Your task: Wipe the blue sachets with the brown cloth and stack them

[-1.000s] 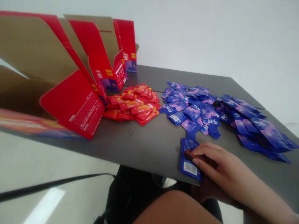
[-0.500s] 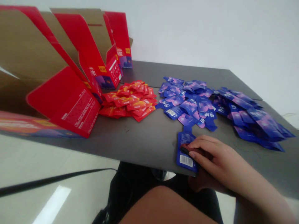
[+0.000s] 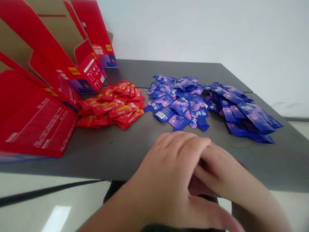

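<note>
My left hand (image 3: 171, 174) reaches in from the bottom and arches over the near edge of the table. Its thumb stands apart and its fingers lie across the front of my right hand (image 3: 219, 164). The right fingers are bent and closed; what they hold, if anything, is hidden. Just above the left knuckles shows the blue tip of a pouch (image 3: 179, 129), the rest of it covered by the hands. Beyond lies a loose pile of blue-purple pouches (image 3: 180, 104), with a denser stack of blue-purple pouches (image 3: 243, 112) to the right.
A heap of red-orange pouches (image 3: 116, 104) lies left of centre on the dark grey table (image 3: 103, 151). Several open red cardboard boxes (image 3: 36, 119) stand along the left side. A white wall (image 3: 193, 29) rises behind. A dark strap or bar (image 3: 53, 190) crosses low at the left.
My left hand has come into view from below and now covers the single blue pouch and part of my right hand. The view has turned somewhat to the right.
</note>
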Demonstrator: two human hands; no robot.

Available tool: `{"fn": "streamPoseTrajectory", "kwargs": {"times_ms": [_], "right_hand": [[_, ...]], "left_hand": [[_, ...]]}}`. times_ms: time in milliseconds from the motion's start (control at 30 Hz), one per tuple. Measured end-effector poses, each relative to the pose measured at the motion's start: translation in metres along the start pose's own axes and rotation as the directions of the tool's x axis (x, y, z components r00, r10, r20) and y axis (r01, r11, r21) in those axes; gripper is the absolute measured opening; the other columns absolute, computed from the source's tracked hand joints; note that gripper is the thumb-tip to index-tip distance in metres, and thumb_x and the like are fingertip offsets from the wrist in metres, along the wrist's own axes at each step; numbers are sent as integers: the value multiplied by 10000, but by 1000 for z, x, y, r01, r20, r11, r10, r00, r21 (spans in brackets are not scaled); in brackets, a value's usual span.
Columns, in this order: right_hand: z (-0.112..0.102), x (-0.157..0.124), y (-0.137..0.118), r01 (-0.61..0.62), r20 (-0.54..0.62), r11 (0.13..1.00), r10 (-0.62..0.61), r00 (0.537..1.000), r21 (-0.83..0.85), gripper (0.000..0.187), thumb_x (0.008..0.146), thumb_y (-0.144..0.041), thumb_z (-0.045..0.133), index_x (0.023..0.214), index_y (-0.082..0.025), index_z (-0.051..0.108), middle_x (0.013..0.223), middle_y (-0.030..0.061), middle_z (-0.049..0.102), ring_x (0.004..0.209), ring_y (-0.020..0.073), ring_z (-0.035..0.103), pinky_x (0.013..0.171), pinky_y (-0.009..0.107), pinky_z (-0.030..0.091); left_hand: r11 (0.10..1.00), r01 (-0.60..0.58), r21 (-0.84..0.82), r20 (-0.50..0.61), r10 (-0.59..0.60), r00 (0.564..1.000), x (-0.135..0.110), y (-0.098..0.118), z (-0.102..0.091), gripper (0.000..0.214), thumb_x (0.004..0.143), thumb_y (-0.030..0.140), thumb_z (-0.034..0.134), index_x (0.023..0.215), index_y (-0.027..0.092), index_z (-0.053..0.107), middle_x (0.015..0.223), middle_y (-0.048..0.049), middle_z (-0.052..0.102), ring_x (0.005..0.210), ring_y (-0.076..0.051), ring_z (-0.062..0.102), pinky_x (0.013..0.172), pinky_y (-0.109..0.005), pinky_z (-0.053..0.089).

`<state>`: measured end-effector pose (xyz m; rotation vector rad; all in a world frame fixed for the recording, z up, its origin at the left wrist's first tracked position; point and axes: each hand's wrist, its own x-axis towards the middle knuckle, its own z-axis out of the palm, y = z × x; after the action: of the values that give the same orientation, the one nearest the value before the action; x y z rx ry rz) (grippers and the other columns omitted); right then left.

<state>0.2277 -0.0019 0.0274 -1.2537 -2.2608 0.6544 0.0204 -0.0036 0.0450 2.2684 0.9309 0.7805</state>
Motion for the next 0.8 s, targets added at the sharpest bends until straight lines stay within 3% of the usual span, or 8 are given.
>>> {"fn": "streamPoseTrajectory", "kwargs": {"times_ms": [67,133,333,467,567,800], "right_hand": [[1,-1,-3,3,32,1000,-2,999,-28,329,1073,-285,639,1396,-318,697,1338,71,742,1247,286,682,1068,484,557],[-1,-1,-6,24,82,999,-20,996,-47,349,1084,-273,622,1421,-340,682,1367,51,723,1280,261,654,1106,462,521],[-9,3,-18,90,292,994,-102,951,55,140,1086,-284,635,1155,-308,755,1114,-2,753,1023,201,680,936,381,518],[-7,7,-23,96,328,995,-98,940,23,124,1076,-235,641,1029,-272,749,1052,-6,750,1005,199,673,958,383,499],[-4,12,-18,72,299,997,-58,953,-37,124,1074,-227,638,1007,-258,737,1079,5,750,1027,210,674,969,399,501],[-2,25,6,-91,74,948,118,990,-304,187,1090,-276,576,1035,-237,751,1067,80,724,1036,280,667,974,477,521]], "left_hand": [[987,31,156,104,-48,993,-6,-20,-3,1398,665,903,850,1712,171,282,1705,-237,460,1606,-480,382,1321,-679,292],[969,24,244,188,-72,980,-12,-37,-2,1496,644,805,935,1735,133,163,1756,-257,363,1650,-458,302,1350,-684,219],[957,54,285,207,-116,971,-18,-49,9,1207,817,587,857,1710,85,220,1745,-230,399,1641,-346,368,1380,-553,232],[954,64,294,207,-128,970,-16,-46,8,1265,805,627,859,1714,54,192,1747,-235,390,1637,-323,380,1387,-526,221],[952,82,296,203,-146,968,-15,-47,8,1346,749,675,905,1717,65,197,1743,-235,397,1628,-331,398,1384,-527,233],[940,70,335,215,-148,965,-17,-47,6,1326,772,716,881,1727,73,224,1770,-231,336,1644,-364,358,1381,-563,227]]}}
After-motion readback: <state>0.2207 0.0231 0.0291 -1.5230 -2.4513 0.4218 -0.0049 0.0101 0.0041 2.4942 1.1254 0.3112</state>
